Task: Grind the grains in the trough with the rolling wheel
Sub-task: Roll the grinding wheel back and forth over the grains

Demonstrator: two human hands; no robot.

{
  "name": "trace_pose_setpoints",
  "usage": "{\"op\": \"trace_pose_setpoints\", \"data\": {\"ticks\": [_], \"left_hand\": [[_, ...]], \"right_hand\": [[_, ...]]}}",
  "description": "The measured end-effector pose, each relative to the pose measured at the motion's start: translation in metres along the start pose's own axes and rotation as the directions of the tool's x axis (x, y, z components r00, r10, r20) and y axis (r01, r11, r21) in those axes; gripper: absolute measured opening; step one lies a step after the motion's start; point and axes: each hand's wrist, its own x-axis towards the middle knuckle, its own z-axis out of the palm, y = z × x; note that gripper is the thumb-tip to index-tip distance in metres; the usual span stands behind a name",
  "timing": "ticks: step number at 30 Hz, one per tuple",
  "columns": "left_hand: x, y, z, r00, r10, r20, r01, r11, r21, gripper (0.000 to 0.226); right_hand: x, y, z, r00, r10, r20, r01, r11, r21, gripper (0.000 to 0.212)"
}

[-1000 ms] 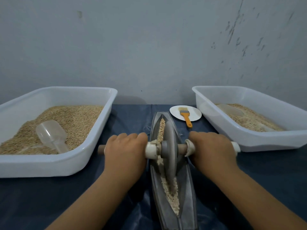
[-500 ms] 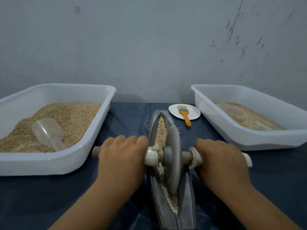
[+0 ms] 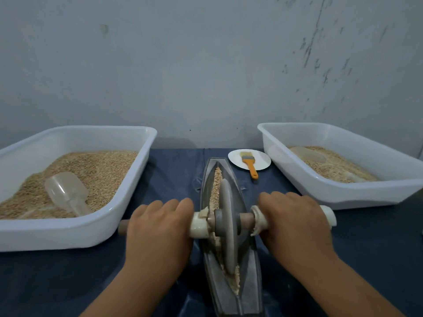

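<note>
A grey boat-shaped trough (image 3: 253,271) lies lengthwise in the middle of the blue cloth. Pale crushed grains (image 3: 215,188) fill its groove. A grey disc wheel (image 3: 227,225) stands upright in the groove near the trough's middle. Its axle handle (image 3: 246,219) runs left to right. My left hand (image 3: 158,232) grips the left side of the handle, fingers curled over the top. On the other side, my right hand (image 3: 295,223) grips the handle in the same way. A wooden end pokes out at the left and a white end at the right.
A white tub (image 3: 128,209) of whole grain with a clear scoop (image 3: 66,193) stands at the left. Another white tub (image 3: 343,193) with ground grain and a scoop stands at the right. A small white plate (image 3: 263,159) holds an orange-handled brush (image 3: 250,165) behind the trough.
The wheel has rolled toward me along the trough, with both hands still gripping the handle. More grain shows in the far part of the groove.
</note>
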Motion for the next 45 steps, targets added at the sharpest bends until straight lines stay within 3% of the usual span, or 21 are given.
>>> {"op": "trace_pose_setpoints", "data": {"ticks": [3,5,8,10,14,16,18,21,23,27,32,34,36,39,42,45], "left_hand": [[0.009,-0.001,0.009,0.998,-0.032,0.052,0.032,0.999,-0.011,0.038],[0.025,-0.002,0.017,0.993,-0.066,0.099,0.063,0.997,0.035,0.030],[0.043,-0.003,0.023,0.986,-0.109,0.128,0.097,0.991,0.098,0.018],[0.041,-0.002,0.018,0.985,-0.111,0.130,0.102,0.992,0.070,0.020],[0.010,0.003,0.004,1.000,-0.014,0.022,0.015,0.999,-0.036,0.039],[0.003,0.001,0.004,1.000,-0.002,0.004,0.002,1.000,-0.021,0.041],[0.009,-0.001,0.008,0.999,-0.010,0.044,0.011,1.000,-0.010,0.037],[0.030,0.000,0.016,0.990,-0.085,0.112,0.079,0.995,0.055,0.021],[0.043,-0.002,0.020,0.986,-0.106,0.131,0.095,0.991,0.089,0.013],[0.031,0.000,0.011,0.990,-0.090,0.107,0.087,0.996,0.036,0.020],[0.002,0.000,0.003,1.000,0.018,0.000,-0.018,1.000,-0.020,0.039],[0.005,-0.001,0.005,0.999,-0.003,0.043,0.003,1.000,-0.009,0.037],[0.018,0.002,0.008,0.993,-0.064,0.098,0.060,0.997,0.041,0.028],[0.039,0.003,0.014,0.989,-0.094,0.114,0.080,0.989,0.121,0.015],[0.035,0.005,0.008,0.988,-0.103,0.112,0.093,0.992,0.090,0.018],[0.010,0.006,-0.001,0.999,-0.018,0.037,0.018,1.000,-0.007,0.031]], "right_hand": [[0.015,0.001,0.005,0.994,0.027,0.105,-0.026,1.000,-0.014,0.049],[0.034,0.001,0.013,0.972,0.065,0.227,-0.045,0.995,-0.093,0.035],[0.050,0.001,0.017,0.943,0.133,0.305,-0.119,0.991,-0.064,0.017],[0.043,0.000,0.013,0.943,0.149,0.297,-0.135,0.988,-0.069,0.020],[0.008,-0.003,0.001,0.995,0.068,0.074,-0.068,0.998,-0.007,0.060],[0.000,-0.001,0.001,0.999,0.040,0.021,-0.040,0.999,-0.001,0.065],[0.008,0.000,0.004,0.994,0.044,0.098,-0.042,0.999,-0.023,0.059],[0.033,0.002,0.015,0.965,0.114,0.237,-0.097,0.992,-0.082,0.028],[0.045,0.001,0.017,0.948,0.137,0.288,-0.126,0.990,-0.057,0.019],[0.035,0.001,0.009,0.946,0.154,0.286,-0.152,0.988,-0.031,0.026],[-0.001,-0.003,0.000,0.999,0.039,-0.010,-0.039,0.999,0.013,0.062],[0.001,-0.002,0.002,0.998,0.046,0.033,-0.046,0.999,0.010,0.053],[0.019,0.000,0.007,0.986,0.082,0.148,-0.074,0.995,-0.060,0.035],[0.042,0.003,0.014,0.935,0.149,0.322,-0.155,0.988,-0.006,0.015],[0.034,0.001,0.012,0.942,0.163,0.294,-0.167,0.986,-0.011,0.018],[0.007,-0.001,0.004,0.989,0.102,0.104,-0.104,0.995,0.011,0.040]]}}
